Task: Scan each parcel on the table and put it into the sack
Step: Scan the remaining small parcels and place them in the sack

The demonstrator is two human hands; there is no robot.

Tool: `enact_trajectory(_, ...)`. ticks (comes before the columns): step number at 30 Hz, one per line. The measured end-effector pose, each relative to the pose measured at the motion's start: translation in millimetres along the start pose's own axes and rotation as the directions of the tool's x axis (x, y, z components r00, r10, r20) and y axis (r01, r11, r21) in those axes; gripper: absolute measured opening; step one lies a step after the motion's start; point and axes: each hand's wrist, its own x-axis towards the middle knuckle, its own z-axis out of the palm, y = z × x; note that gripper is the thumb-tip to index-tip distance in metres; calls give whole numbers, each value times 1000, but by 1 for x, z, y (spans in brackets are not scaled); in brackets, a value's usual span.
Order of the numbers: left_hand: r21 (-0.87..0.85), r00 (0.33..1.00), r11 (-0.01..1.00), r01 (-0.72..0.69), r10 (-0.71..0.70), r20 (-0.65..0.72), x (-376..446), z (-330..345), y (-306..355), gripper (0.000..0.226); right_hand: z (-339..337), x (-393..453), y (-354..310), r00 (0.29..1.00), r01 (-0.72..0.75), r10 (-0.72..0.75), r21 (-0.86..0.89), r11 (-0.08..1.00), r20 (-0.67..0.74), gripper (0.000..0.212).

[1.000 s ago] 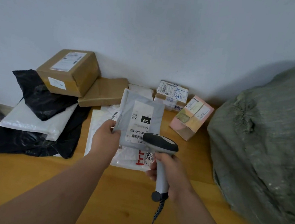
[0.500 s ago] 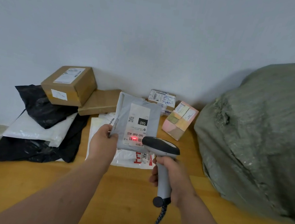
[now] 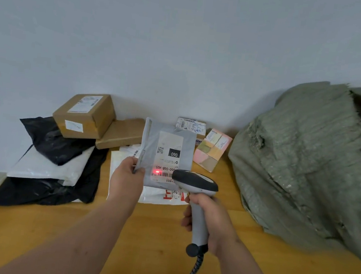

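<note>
Nearest to me, the bare front strip of the light wooden table lay open on both sides of my forearms, with free room down to the near edge. My right hand had its fingers wrapped round the grey handle of the grey and black handheld barcode scanner, its coiled dark cable hanging toward me. My left hand pinched the lower left corner of the flat grey plastic mailer parcel, thumb on its face, holding it upright above the table just in front of the scanner head. A red light spot sat at the left end of the barcode on its white shipping label. Under the parcel a white plastic mailer with red print lay flat on the wood. To the right the big grey-green woven sack crowded the table's right side, its frayed mouth at the upper right, leaving only a narrow strip of wood beside my right hand. To the left, black plastic bags and a white plastic mailer were heaped together over the left edge. Farther back, against the pale wall, stood a brown cardboard box, a flat brown cardboard parcel, a small labelled box with blue writing and a pink and tan taped box just left of the sack.
</note>
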Motion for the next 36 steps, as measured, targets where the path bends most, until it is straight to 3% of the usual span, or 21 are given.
enact_trajectory(9, -25, 998, 998, -63, 63, 11, -17, -4, 18, 12, -6, -29, 2, 997, 72, -71, 21, 997, -32, 19)
enact_trajectory(15, -4, 980, 980, -200, 200, -8, -30, 8, 55, 11, -24, -39, -17, 970, 221, -214, 48, 974, -112, 10)
enact_trajectory(19, 0, 953, 953, -303, 303, -27, -40, 27, 93, 10, -45, -45, -40, 940, 305, -286, 83, 949, -185, 19)
enact_trajectory(28, -1, 844, 845, -535, 535, -50, -93, 118, 209, 10, -154, -83, -97, 848, 488, -432, 133, 863, -307, 7)
enact_trajectory(36, -22, 799, 800, -600, 601, 28, -139, 208, 282, 13, -246, -109, -139, 795, 574, -487, 190, 797, -361, 6)
